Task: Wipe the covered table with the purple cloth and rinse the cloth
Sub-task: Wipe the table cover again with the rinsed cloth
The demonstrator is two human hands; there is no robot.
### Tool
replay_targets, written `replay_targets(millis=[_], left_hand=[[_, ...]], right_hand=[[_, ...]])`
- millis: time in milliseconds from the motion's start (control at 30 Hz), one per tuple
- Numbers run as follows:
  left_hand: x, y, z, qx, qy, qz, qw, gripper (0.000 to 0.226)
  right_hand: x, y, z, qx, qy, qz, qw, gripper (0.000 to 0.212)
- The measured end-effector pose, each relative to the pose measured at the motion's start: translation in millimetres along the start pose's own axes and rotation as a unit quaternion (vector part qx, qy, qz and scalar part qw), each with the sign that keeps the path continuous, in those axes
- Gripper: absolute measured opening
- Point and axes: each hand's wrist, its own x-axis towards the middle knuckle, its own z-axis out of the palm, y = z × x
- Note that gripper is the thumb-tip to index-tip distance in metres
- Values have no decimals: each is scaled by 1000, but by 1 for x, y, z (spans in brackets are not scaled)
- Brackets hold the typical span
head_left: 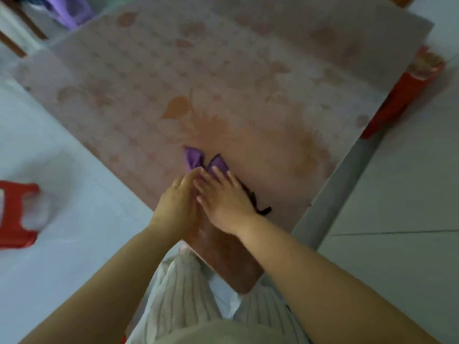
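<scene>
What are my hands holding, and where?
Nothing is gripped: the right hand presses flat on the purple cloth, the left hand touches its near edge.

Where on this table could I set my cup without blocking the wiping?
The far half of the table cover, beyond the orange leaf print, is bare, as is the strip beside the right-hand red stool. It is crowded near the front, where the left hand and right hand press the purple cloth.

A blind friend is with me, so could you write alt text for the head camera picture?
Seen from above, a person's left hand and right hand rest side by side on a purple cloth lying on a table with a floral cover. A red stool stands at the picture's left edge.
</scene>
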Motion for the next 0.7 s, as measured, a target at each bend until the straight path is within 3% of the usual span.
replay_targets(millis=[100,233,333,433,700], left_hand=[[-19,10,6,61,-34,-10,998,63],[-36,13,15,48,-44,10,998,65],[-40,17,20,16,-39,38,998,70],[-40,17,21,-1,-32,49,998,66],[-16,21,32,52,-11,-30,998,72]], right_hand=[[-39,-18,20,-41,-23,-109,993,51],[-66,20,26,-12,-28,-199,980,49],[-74,42,24,-17,-52,-215,975,50],[-78,50,27,-53,-19,-237,970,44],[-52,136,1,-105,24,-234,966,48]])
